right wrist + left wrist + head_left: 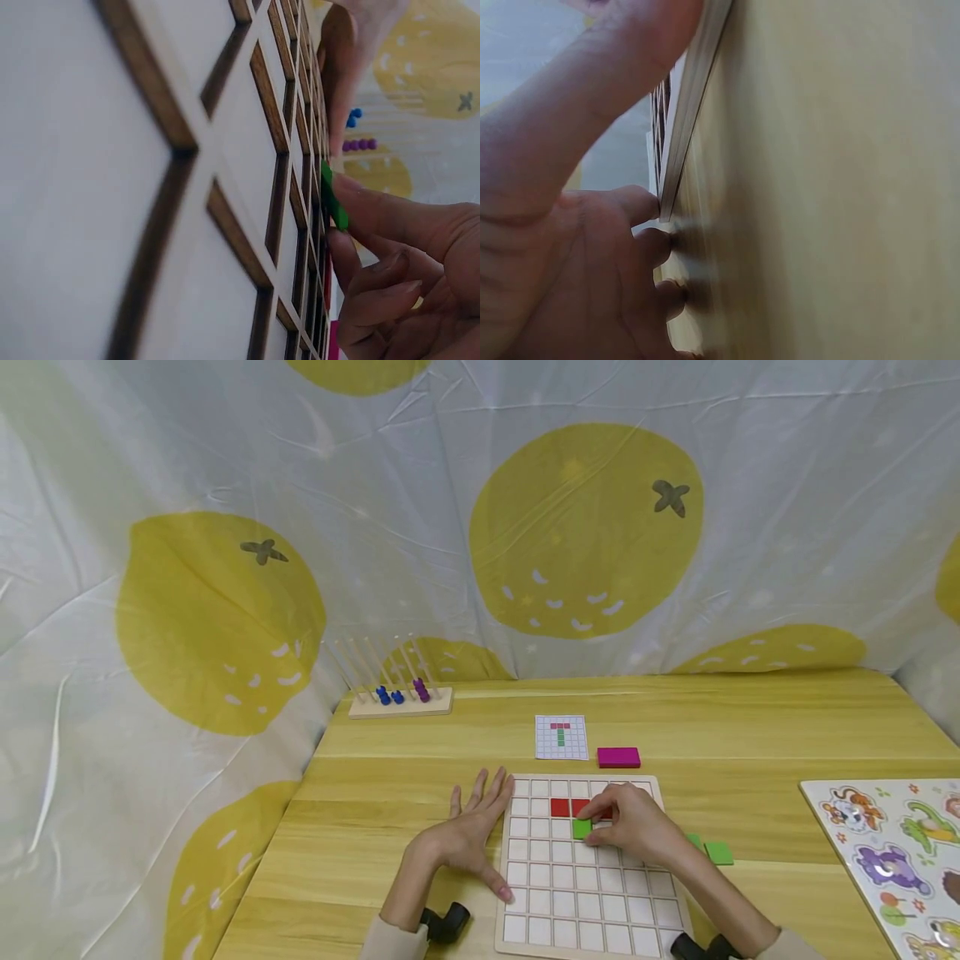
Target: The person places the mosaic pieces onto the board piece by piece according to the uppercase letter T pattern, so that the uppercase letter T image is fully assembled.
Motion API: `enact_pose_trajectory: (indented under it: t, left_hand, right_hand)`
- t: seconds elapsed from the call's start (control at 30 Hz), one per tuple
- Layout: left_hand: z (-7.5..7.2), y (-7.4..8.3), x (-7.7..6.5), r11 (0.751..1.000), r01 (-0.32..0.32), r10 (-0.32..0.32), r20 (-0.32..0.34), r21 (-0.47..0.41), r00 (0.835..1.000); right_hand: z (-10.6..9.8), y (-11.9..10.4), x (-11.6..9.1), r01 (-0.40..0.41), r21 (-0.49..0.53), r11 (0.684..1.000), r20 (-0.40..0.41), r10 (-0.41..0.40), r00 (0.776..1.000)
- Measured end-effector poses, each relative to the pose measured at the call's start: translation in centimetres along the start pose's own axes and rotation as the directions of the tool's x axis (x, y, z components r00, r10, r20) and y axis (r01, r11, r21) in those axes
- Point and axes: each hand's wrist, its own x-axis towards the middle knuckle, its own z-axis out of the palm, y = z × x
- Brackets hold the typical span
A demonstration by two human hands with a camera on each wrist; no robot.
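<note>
A wooden grid board (564,878) with white square cells lies on the table. My right hand (637,827) pinches a green square tile (582,829) between thumb and forefinger. In the right wrist view the green tile (331,196) tilts at the grid's surface. Just above it, red tiles (560,807) sit in a row of cells, the rightmost partly covered by my right hand. Along the board's left edge rests my left hand (472,835), fingers spread, thumb at the lower rim. The left wrist view has the left hand (570,247) against the board's side (686,120).
More green tiles (718,853) lie right of the board, partly behind the right forearm. Beyond the board are a pattern card (561,739) and a magenta block (618,757). A bead-peg stand (401,703) is at the back left, an animal puzzle (885,852) at the right.
</note>
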Motion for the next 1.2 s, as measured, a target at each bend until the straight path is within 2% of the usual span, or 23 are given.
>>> enact_pose_trajectory:
  t: [0.27, 0.6, 1.2]
  left_hand:
    - [-0.1, 0.17, -0.03, 1.0, 0.015, -0.015, 0.005, 0.004, 1.0]
    - [-0.03, 0.08, 0.02, 1.0, -0.001, 0.001, 0.009, 0.009, 1.0]
    - [-0.15, 0.29, -0.05, 1.0, 0.001, -0.001, 0.012, 0.005, 1.0]
  right_hand:
    - [0.06, 0.06, -0.01, -0.004, 0.001, 1.0, -0.012, 0.004, 1.0]
    - [0.21, 0.03, -0.02, -0.038, 0.016, 0.999, -0.022, 0.039, 0.999]
    - [0.34, 0.03, 0.15, -0.05, 0.034, 0.998, -0.026, 0.051, 0.998]
